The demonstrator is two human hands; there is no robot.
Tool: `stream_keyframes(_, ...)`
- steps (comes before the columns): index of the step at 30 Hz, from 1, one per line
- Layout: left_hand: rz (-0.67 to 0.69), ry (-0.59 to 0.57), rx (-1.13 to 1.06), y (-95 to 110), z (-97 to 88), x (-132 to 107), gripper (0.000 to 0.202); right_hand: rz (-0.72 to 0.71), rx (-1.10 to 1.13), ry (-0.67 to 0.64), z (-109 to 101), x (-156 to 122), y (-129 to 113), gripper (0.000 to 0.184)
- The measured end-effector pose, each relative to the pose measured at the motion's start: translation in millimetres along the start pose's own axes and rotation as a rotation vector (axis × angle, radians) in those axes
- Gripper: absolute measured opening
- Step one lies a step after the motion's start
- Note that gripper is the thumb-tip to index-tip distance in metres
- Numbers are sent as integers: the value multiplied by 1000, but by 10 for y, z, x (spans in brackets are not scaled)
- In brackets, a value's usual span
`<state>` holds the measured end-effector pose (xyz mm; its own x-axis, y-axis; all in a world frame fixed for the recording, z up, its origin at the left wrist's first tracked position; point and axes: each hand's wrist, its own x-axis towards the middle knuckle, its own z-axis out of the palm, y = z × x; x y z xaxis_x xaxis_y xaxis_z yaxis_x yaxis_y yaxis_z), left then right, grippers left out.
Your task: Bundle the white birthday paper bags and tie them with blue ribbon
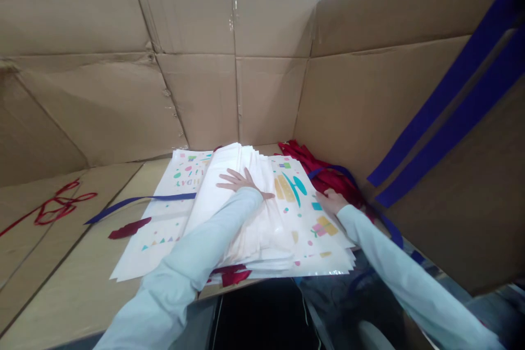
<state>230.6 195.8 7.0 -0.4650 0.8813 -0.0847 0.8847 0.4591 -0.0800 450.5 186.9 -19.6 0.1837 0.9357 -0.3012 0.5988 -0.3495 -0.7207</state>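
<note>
My left hand (241, 181) lies flat with its fingers spread on a stack of folded white sheets (213, 186). Under that stack are printed sheets (303, 229), white with coloured shapes and lettering, sticking out to both sides. My right hand (333, 201) is at the right edge of the printed sheets, its fingers bent around that edge; its fingertips are only partly visible. Just behind it lies a heap of red ribbon-like strips (314, 167). A blue strap (143, 199) reaches the stack from the left, and a dark red piece (129, 228) touches the sheets' left side.
Tall cardboard walls (197, 98) close off the back and the right. Two blue strips (443, 104) run down the right wall. A tangled red cord (61, 202) lies at the left of the cardboard-covered surface (61, 284). A dark gap (258, 317) shows below the front edge.
</note>
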Motion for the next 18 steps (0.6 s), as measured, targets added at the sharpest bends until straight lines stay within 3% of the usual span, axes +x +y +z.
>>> stream_keyframes(3,-5,-1,1,1,-11,4,134,182,271,-26,-189,255,109,39)
stream_keyframes(6,7,7,-4,-6,-4,-2,133,295,244,-107,-158,403,125,44)
stream_keyframes(8,10,9,-8,-11,8,0,132,258,115,-96,-99,455,135,50)
stream_keyframes(10,8,17,-4,-11,18,6,131,196,47,-19,-56,467,165,68)
stream_keyframes(13,0,28,-5,-8,11,8,132,183,158,-15,-42,396,216,92)
stream_keyframes(15,-2,21,-23,-4,-6,3,136,200,267,-91,-50,296,213,83)
stream_keyframes(18,-1,15,-41,0,-27,-1,138,223,295,-197,-75,117,132,48)
